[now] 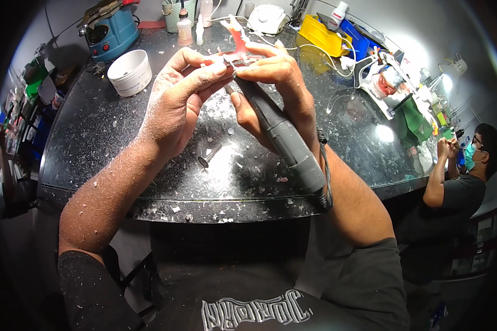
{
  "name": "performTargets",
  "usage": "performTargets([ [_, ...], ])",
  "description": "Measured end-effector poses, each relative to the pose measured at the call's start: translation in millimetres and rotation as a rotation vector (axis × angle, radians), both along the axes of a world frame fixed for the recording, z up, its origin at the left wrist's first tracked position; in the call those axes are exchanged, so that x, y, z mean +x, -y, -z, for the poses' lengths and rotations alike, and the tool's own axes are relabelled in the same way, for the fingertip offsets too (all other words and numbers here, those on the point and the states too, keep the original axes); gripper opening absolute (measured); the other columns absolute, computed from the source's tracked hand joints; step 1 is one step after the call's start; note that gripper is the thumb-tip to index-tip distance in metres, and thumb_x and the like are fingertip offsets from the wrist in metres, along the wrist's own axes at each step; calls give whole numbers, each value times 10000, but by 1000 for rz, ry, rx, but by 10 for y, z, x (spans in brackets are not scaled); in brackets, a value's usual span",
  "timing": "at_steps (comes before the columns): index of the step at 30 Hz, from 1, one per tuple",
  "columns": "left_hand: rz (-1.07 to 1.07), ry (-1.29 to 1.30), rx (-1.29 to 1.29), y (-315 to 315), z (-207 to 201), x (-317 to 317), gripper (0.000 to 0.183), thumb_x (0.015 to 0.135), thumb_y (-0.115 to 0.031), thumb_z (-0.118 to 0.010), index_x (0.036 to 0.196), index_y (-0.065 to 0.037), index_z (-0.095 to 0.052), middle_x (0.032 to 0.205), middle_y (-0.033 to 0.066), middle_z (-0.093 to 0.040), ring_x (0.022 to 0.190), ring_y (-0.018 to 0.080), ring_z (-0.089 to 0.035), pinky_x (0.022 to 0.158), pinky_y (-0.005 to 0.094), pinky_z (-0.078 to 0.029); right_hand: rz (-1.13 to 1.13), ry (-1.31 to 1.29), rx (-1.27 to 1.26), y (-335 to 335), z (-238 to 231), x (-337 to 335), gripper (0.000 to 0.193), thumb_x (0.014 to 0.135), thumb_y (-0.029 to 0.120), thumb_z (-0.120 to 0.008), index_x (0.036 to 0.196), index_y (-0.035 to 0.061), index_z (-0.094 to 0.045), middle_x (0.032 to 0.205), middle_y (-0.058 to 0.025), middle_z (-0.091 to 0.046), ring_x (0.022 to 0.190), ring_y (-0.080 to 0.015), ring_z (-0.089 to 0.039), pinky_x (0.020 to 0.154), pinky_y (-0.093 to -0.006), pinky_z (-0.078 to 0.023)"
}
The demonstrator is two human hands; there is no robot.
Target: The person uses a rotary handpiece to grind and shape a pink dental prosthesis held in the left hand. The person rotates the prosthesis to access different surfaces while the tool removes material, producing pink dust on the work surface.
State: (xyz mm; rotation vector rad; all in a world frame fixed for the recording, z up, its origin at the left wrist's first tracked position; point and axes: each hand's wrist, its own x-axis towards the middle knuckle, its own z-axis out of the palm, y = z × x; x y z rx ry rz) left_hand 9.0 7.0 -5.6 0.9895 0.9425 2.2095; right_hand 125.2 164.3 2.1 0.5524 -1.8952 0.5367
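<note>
My left hand, dusted with pale powder, pinches a pink acrylic piece between thumb and fingers. One arm of the piece sticks up above my fingertips; its lower part is partly hidden by both hands. In my right hand lies a dark grey rotary handpiece, slanting from lower right up to the piece. Its tip meets or nearly meets the pink piece; contact is too small to tell. Upper fingers of my right hand rest against the piece. Below the hands, a small metal pin with a round head lies on the bench.
Powder and shavings cover the black bench. A white tub and a blue machine stand left. Bottles, a white control unit and a yellow bin line the back. A white frame and a masked person are right.
</note>
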Motion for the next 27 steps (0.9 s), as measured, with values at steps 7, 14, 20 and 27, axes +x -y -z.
performTargets([
  [7, -10, -31, -2, 2, -20, 30, 137, 958, -42, -656, 1062, -29, -568, 1136, 189, -698, 1102, 255, -694, 1089, 400, -498, 38, -26, 46, -11, -19, 10, 405, 751, -41, -740, 1127, 37, -608, 1088, -118, -658, 1180, -319, -636, 1079, -498, -430],
  [14, -56, -131, -8, 4, -8, 21, 131, 962, -13, -646, 1051, -56, -559, 1155, 175, -703, 1115, 250, -693, 1058, 392, -506, 22, -21, 15, -28, -25, 21, 401, 751, -25, -751, 1123, 54, -622, 1072, -103, -661, 1177, -301, -625, 1101, -510, -405],
  [20, -116, -258, -11, 20, -31, 43, 121, 961, -5, -659, 1024, -70, -578, 1126, 141, -718, 1119, 221, -693, 1043, 363, -504, -50, -6, -114, -12, -17, 20, 369, 764, -28, -752, 1113, 20, -643, 1137, -125, -645, 1185, -312, -596, 1065, -440, -440],
  [27, -154, -286, -16, 18, -52, 49, 118, 962, 21, -658, 1022, -57, -594, 1089, 127, -729, 1098, 196, -700, 1008, 326, -534, -86, -48, -140, -23, -6, -10, 380, 763, -1, -768, 1125, 30, -656, 1134, -116, -661, 1186, -300, -595, 1065, -436, -435],
])
